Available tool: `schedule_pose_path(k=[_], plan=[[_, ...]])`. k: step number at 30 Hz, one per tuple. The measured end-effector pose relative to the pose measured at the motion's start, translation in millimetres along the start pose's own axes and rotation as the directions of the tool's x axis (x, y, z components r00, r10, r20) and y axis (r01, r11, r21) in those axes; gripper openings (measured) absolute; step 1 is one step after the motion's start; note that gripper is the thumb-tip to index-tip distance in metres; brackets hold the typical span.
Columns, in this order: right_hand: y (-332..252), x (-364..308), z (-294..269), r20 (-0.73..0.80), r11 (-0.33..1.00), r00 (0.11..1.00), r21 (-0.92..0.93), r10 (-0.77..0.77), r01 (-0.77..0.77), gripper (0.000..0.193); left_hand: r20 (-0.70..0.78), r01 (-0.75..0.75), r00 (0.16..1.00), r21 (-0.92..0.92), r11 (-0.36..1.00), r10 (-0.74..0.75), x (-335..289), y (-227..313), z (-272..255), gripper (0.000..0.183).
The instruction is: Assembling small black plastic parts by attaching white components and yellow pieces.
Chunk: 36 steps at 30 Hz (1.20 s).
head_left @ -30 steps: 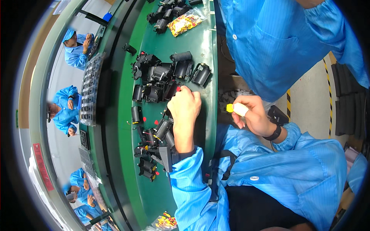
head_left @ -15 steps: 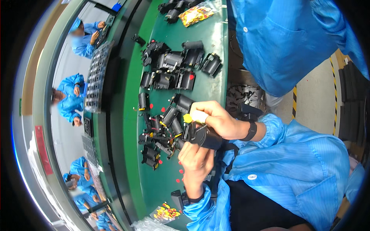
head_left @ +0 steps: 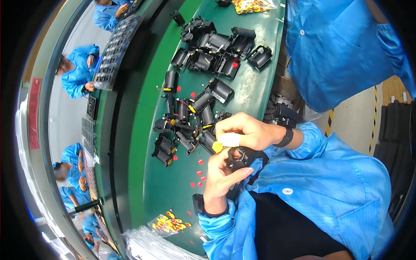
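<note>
My left hand (head_left: 219, 177) is closed around a black plastic housing (head_left: 237, 159), with its hollow, detailed side showing between thumb and fingers. Just above it, my right hand (head_left: 242, 132) pinches a small yellow tab (head_left: 217, 147) between thumb and fingertips. A white wrap (head_left: 229, 139) covers the right thumb. The tab sits close beside the housing; whether they touch, I cannot tell. Part of the housing is hidden behind my fingers. Beyond my hands lie several similar black housings (head_left: 200, 102) in a loose heap, some with yellow tabs on them.
Red tabs (head_left: 200, 162) are scattered on the green table (head_left: 173, 195). A bag of yellow and red tabs (head_left: 170, 222) lies by clear plastic film (head_left: 151, 245); another bag (head_left: 251, 5) is at the top. A co-worker in blue (head_left: 342, 52) stands beside the table.
The housing in my left hand has been turned, so its hollow side now shows instead of its smooth rounded one. The yellow tab stays in my right hand. The whole view has shifted.
</note>
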State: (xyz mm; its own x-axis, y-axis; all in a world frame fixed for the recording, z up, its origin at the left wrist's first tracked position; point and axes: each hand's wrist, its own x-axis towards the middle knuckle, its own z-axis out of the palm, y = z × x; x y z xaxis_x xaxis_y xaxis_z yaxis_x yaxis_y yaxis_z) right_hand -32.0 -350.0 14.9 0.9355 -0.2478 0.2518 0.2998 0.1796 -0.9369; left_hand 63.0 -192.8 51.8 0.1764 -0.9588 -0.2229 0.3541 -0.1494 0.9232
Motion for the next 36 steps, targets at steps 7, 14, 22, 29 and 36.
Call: schedule_pose_path(k=[7, 14, 22, 29, 36], plan=[[-16, -4, -15, -0.175, 0.776, 0.918, -0.602, -0.357, 0.187, 0.018, -0.25, 0.065, 0.968, 0.208, 0.976, -0.011, -3, 7, -11, 0.027], [-18, -3, -9, 0.319, 0.736, 0.93, -0.582, -0.183, 0.345, 0.021, -0.199, 0.044, 0.978, 0.506, 0.861, 0.067, 3, 5, -16, 0.016], [-27, -3, -7, 0.34, 0.747, 0.94, -0.617, -0.032, 0.248, 0.031, -0.177, 0.019, 0.972, 0.719, 0.695, 0.156, -3, 8, -13, 0.021], [-21, -5, -1, 0.257, 0.745, 0.965, -0.636, -0.041, 0.201, 0.03, -0.097, -0.07, 0.961, 0.82, 0.569, 0.258, -5, 10, -10, 0.021], [-22, -7, 5, 0.159, 0.793, 0.977, -0.573, -0.139, 0.206, 0.028, -0.167, -0.065, 0.964, 0.61, 0.79, 0.208, -11, 6, -13, 0.016]])
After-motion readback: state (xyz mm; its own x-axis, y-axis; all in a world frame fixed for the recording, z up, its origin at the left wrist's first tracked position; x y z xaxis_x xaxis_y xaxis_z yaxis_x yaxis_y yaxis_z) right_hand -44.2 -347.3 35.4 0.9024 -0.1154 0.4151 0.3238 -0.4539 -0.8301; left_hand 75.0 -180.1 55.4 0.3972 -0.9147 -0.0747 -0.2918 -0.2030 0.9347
